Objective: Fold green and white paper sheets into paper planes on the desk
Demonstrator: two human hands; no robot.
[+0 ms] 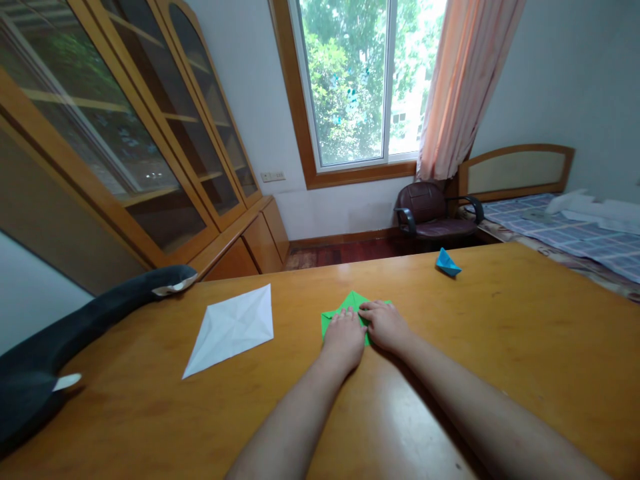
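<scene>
A folded green paper lies on the wooden table straight ahead, its pointed top showing above my fingers. My left hand rests palm down on its lower left part, fingers laid over the paper. From the right, my right hand reaches across the other side, its fingers stretched out and pressing on the sheet. The two hands touch or nearly touch near the middle. Much of the paper is hidden beneath them, so its exact folds cannot be made out.
A creased white paper lies to the left on the table. Near the far right edge stands a small blue paper boat. A long dark object with white patches lines the left side. Beyond are an armchair and a bed.
</scene>
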